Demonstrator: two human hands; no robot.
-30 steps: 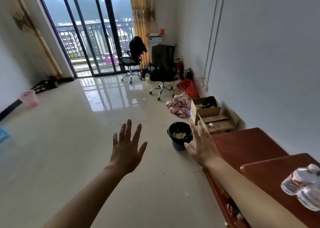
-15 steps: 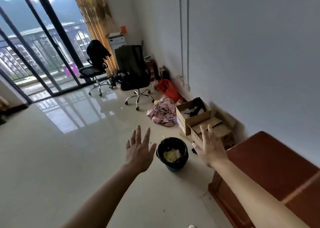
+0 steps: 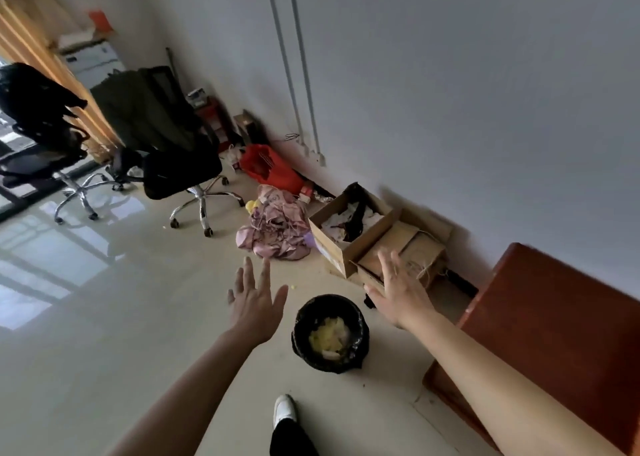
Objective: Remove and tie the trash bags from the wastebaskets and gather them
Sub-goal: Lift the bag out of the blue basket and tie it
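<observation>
Both arms reach out over the pale tiled floor (image 3: 104,317). The left hand (image 3: 254,305) is spread flat with fingers apart, holding nothing, hovering just to the left of the wastebasket (image 3: 330,334). The right hand (image 3: 398,291) is likewise wide and empty, raised beyond and to the right of the basket, in front of the cardboard boxes (image 3: 349,223) that sit against the wall. Neither hand touches the basket. The wastebasket stands on the floor between the two arms, lined with a black trash bag (image 3: 301,320) folded over its rim, with yellowish scraps inside. A white shoe (image 3: 284,409) is planted on the floor just short of it. A reddish-brown tabletop (image 3: 554,334) stands to the right. Further back lie a heap of pink cloth (image 3: 273,230), a red bag (image 3: 268,169) and two office chairs (image 3: 166,136).
</observation>
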